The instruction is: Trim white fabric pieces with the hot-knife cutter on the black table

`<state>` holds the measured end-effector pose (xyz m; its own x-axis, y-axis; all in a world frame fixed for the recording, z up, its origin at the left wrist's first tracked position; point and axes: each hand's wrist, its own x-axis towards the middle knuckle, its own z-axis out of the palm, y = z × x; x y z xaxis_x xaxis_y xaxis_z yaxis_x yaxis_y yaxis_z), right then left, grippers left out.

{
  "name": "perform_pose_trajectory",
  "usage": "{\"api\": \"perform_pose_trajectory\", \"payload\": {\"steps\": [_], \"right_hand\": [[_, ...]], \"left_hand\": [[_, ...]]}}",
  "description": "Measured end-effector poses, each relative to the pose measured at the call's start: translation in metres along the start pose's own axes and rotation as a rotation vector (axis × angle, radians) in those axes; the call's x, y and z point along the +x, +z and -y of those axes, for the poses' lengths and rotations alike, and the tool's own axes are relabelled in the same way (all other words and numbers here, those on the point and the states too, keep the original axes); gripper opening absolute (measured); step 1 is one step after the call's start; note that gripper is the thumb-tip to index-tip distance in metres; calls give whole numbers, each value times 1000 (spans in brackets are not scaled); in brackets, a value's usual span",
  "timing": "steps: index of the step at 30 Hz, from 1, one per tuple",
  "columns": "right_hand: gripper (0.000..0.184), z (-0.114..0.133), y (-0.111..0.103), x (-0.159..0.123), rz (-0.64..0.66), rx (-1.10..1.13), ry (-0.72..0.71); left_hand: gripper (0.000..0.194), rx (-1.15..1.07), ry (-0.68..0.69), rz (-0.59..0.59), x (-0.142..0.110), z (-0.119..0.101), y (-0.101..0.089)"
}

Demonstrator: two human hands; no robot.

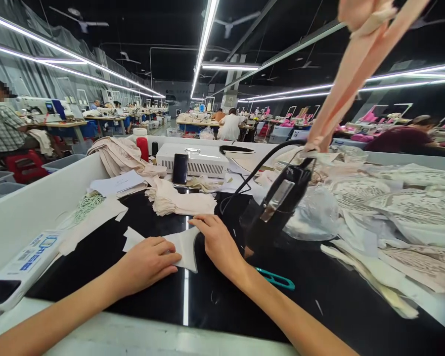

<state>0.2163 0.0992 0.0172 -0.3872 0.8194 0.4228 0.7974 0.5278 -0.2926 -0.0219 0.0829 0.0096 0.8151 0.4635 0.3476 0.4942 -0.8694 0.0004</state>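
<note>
White cloth (190, 249) is lying on the black desk (148, 306), the left hand (152, 259) resting loosely on it, not gripping. The right hand (217, 242) is resting at its far corner; whether it is pinching, I cannot tell. Work is seemingly midway; beyond, a pale stack (185, 202) is lying, whether finished or waiting being unclear.

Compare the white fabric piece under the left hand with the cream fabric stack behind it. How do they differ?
The white fabric piece lies flat and thin; the cream fabric stack is thick, many-layered. The left hand rests on the piece, while the stack lies farther back. Both are pale and lie on the glossy black tabletop.
</note>
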Motion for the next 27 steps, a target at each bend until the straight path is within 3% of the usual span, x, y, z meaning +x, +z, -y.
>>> {"api": "perform_pose_trajectory", "payload": {"steps": [4,8,13,14,17,19,21,23,24,27], "right_hand": [[61,5,6,-9,74,7,-92],[55,3,11,-14,47,2,-96],[38,24,-18,-30,-59,23,-177],[37,30,-29,-35,-107,15,-214],[35,40,-63,-49,-437,-122,-410],[37,37,-81,-55,-630,-239,-465],[49,28,-92,-56,-802,-233,-397],[63,17,-95,-52,-1019,-47,-277],[67,13,-94,-49,-1057,87,-192],[78,6,-88,-38,-928,436,60]], "left_hand": [[26,-41,-14,16,-1,0,3],[23,-46,15,-9,0,0,4],[19,-39,50,-66,-3,0,5],[18,-44,55,-77,-4,0,5],[16,-66,55,-112,-4,-2,5],[15,-82,51,-131,-3,-4,3],[13,-98,57,-137,0,-7,2],[9,-114,70,-132,5,-9,1],[8,-120,78,-127,8,-11,1],[15,-133,111,-107,17,-15,5]]}}
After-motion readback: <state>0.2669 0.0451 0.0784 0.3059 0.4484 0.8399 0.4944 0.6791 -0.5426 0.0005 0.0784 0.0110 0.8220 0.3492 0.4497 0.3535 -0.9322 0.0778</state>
